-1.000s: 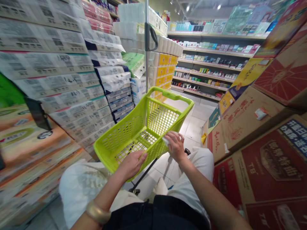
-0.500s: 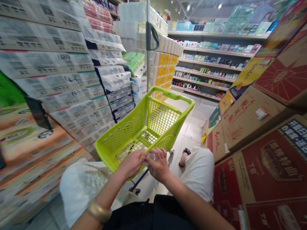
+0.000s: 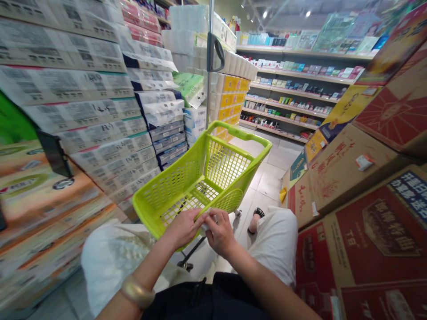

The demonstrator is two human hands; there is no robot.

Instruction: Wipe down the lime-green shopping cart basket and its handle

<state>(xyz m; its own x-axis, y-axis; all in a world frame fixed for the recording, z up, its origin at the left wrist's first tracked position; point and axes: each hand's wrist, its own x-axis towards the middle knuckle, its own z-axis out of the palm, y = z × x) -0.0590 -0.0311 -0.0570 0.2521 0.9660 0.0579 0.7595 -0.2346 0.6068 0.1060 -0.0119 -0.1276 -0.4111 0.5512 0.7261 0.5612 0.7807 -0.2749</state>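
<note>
A lime-green plastic shopping basket [image 3: 173, 186] on wheels stands in front of me in a shop aisle, with nothing visible inside. My left hand [image 3: 182, 227] and my right hand [image 3: 220, 232] meet at its near rim. Both have curled fingers pinching a small white item [image 3: 205, 226] between them; it is mostly hidden and I cannot name it. A gold bangle [image 3: 136, 291] sits on my left wrist. The basket's tall pull handle [image 3: 211, 53] rises behind it.
Stacked tissue packs [image 3: 100, 120] wall the left side. Red and brown cartons [image 3: 360, 200] are piled on the right. Shelves of small goods [image 3: 293, 93] line the far end. Tiled floor [image 3: 270, 178] runs ahead past the basket.
My right hand came back from the basket's right rim with the white item and joined my left hand at the near rim. The view shifted slightly.
</note>
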